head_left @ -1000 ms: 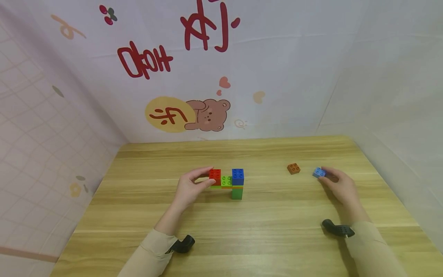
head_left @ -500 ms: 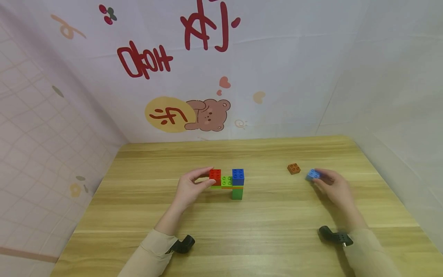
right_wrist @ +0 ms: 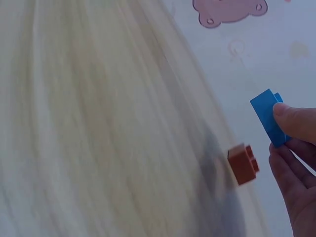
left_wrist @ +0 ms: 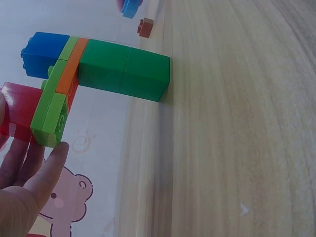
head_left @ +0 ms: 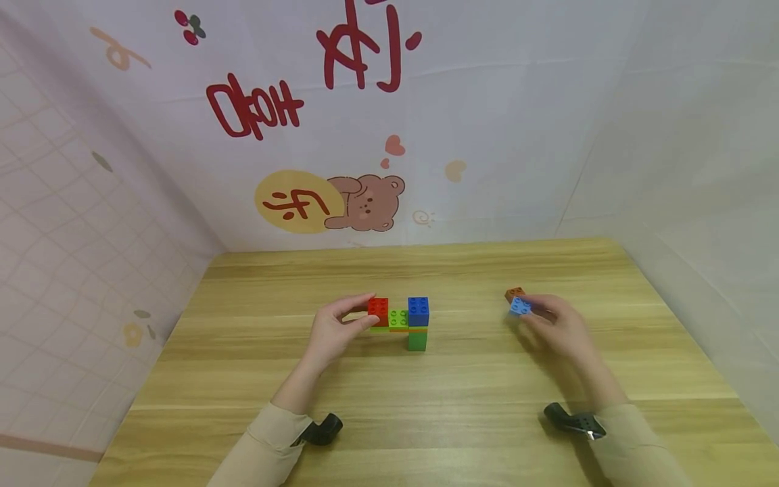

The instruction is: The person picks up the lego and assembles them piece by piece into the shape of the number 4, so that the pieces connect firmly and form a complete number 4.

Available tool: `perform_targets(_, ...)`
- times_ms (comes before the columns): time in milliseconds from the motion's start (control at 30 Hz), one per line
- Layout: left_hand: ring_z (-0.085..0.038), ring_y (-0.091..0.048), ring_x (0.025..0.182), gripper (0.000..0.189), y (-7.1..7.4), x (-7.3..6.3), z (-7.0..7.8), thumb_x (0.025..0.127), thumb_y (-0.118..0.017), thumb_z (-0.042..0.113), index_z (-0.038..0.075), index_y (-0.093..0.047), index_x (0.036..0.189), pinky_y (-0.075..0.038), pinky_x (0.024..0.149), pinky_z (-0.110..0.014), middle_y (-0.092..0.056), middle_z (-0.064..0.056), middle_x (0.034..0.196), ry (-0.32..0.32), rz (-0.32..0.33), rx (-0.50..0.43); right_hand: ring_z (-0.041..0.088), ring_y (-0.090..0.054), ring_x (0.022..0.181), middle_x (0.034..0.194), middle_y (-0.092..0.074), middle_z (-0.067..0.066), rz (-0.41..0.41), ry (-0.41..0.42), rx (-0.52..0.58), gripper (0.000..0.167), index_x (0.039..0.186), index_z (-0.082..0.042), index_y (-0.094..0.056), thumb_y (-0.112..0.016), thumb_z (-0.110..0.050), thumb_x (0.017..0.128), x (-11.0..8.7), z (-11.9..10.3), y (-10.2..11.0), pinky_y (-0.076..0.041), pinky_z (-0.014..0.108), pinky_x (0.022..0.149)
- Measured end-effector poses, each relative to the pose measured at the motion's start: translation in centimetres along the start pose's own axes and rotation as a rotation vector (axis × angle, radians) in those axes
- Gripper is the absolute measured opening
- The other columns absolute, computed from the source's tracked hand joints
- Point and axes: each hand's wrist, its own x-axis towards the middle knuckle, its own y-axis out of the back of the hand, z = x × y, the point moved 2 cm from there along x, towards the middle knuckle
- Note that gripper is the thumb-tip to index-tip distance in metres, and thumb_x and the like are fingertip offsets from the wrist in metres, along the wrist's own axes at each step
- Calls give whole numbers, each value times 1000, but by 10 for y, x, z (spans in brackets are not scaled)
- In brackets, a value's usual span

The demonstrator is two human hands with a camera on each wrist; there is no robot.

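My left hand (head_left: 331, 333) pinches the red brick (head_left: 378, 310) at the left end of a built brick stack. In the left wrist view, that stack has two green bricks (left_wrist: 123, 69) as its column, with an orange layer (left_wrist: 74, 66) and lime-green bricks (left_wrist: 52, 101) across it. A dark blue brick (head_left: 418, 311) tops the column, and the red one overhangs to the side. Between thumb and fingers my right hand (head_left: 560, 328) holds a light blue brick (head_left: 520, 306), raised off the table. Behind it lies a brown brick (head_left: 514, 293), partly covered in the head view.
The wooden table (head_left: 462, 406) meets a printed cloth wall (head_left: 505, 169) at the back, with more cloth at both sides. A black wrist mount (head_left: 322, 429) sits on the left wrist and another mount (head_left: 572, 421) on the right.
My right hand has lifted the light blue brick and carried it left, from right of the brown brick to in front of it. The left hand and the stack have stayed put.
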Motion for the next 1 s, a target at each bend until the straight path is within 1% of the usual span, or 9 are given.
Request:
perform_targets(100,-26,-63,108,40,0,0,-1,84,-80,6,3,-70,122,-57,84,-32,-68,-13,119,1,5,2,26,-61,110,124,-59,23,-4,46,31,36,126,4,-63,-71,-3,91,3,-10,-6,-48,14,90)
perform_targets(233,-27,-63,108,40,0,0,-2,84,-79,5,1,-69,123,-58,83,-32,-67,-14,119,-3,7,0,4,-58,105,122,-61,22,-5,126,70,36,123,5,-65,-72,5,88,9,-22,-15,-51,26,93)
perform_targets(333,-26,-63,107,39,0,0,-2,84,-79,5,2,-70,122,-58,83,-32,-67,-14,118,-5,7,-1,-1,-57,103,119,-62,22,-12,177,86,37,121,7,-65,-72,9,85,13,-34,-21,-52,28,92)
perform_targets(400,-26,-63,107,39,0,0,-2,84,-79,5,3,-71,122,-58,83,-32,-68,-14,118,-8,6,-1,2,-58,102,117,-63,22,-16,195,87,37,120,7,-65,-72,11,84,15,-44,-25,-52,25,92)
perform_targets(567,-26,-63,108,39,0,0,-2,84,-79,5,4,-71,122,-58,83,-33,-68,-13,118,-10,5,-4,14,-62,101,114,-63,25,-35,222,84,35,117,11,-65,-71,13,83,15,-87,-32,-50,17,90)
perform_targets(667,-26,-63,108,39,0,0,-2,84,-79,5,4,-70,122,-58,83,-33,-67,-13,119,-7,4,-2,18,-62,101,115,-64,23,-55,233,75,34,117,11,-65,-71,12,84,14,-109,-35,-52,22,91)
perform_targets(800,-26,-63,109,39,0,0,-2,84,-79,6,4,-70,123,-57,84,-32,-67,-13,119,-1,1,1,23,-61,102,116,-64,21,-84,261,74,34,118,9,-66,-71,11,85,17,-129,-41,-54,39,91)
perform_targets(900,-27,-63,109,39,0,0,-1,84,-79,6,5,-71,122,-57,84,-32,-67,-13,119,1,0,-1,26,-62,102,115,-65,20,-102,303,95,35,118,9,-66,-72,12,84,21,-141,-46,-53,46,89)
perform_targets(1000,-27,-63,109,39,0,0,-1,84,-79,6,5,-71,122,-57,84,-32,-67,-13,119,0,-2,-1,27,-63,102,114,-66,20,-122,360,130,36,118,10,-66,-72,13,83,23,-153,-50,-53,46,90)
